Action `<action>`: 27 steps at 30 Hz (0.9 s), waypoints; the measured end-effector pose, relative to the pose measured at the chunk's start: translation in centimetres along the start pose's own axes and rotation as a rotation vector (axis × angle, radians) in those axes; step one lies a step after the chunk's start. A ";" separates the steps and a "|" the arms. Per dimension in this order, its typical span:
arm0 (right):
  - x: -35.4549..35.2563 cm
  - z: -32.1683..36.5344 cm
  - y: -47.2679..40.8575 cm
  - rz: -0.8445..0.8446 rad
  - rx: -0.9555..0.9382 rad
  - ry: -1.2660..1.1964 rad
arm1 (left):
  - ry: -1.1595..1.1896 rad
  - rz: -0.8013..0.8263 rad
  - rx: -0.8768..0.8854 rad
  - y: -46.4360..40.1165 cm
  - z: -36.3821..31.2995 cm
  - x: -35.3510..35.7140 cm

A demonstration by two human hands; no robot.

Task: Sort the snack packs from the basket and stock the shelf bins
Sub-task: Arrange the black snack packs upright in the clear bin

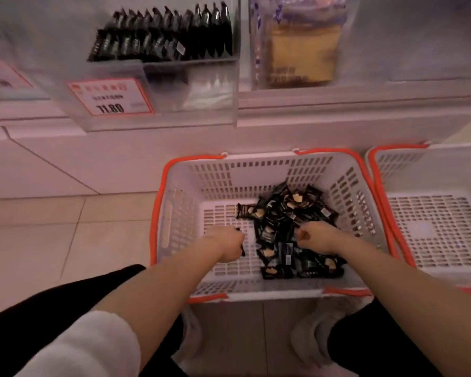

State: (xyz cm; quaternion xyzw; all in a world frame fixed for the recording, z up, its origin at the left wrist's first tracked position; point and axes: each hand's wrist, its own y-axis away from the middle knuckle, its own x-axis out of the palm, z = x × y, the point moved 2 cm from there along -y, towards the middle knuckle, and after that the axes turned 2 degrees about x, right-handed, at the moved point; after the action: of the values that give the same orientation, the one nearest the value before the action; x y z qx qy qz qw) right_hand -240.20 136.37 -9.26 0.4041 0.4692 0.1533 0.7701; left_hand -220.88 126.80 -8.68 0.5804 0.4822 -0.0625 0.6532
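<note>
We are at the gathering step, it seems: both our hands are down in the white basket (180, 213) with the orange rim, and the shelf bin (158, 77) above is already partly stocked with upright rows of the same black packs. Our left hand (223, 244) is curled around a few thin black packs, their dark edges just showing past the fingers. Our right hand (314, 238) is curled at the edge of the loose heap of snack packs (291, 229); whether it grips one, we cannot tell, since blur hides the fingertips. The heap lies on the right side of the basket floor. The packs look like small, flat, glossy foil pouches, slippery and light, jumbled at every angle. The basket is stiff slotted plastic. Next, we judge, we must square a handful together and lift it to the clear hard-walled bin, standing the packs on edge.
</note>
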 end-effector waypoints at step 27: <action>6.1 -4.5 -9.3 -0.103 0.022 -0.488 | 0.872 -0.243 -0.878 -12.8 1.3 11.2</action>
State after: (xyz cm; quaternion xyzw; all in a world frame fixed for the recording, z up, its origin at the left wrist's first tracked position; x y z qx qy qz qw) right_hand -242.24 136.45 -21.12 0.4132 0.2908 0.0065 0.8629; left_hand -222.47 127.01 -25.71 0.1715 0.7472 0.3099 0.5623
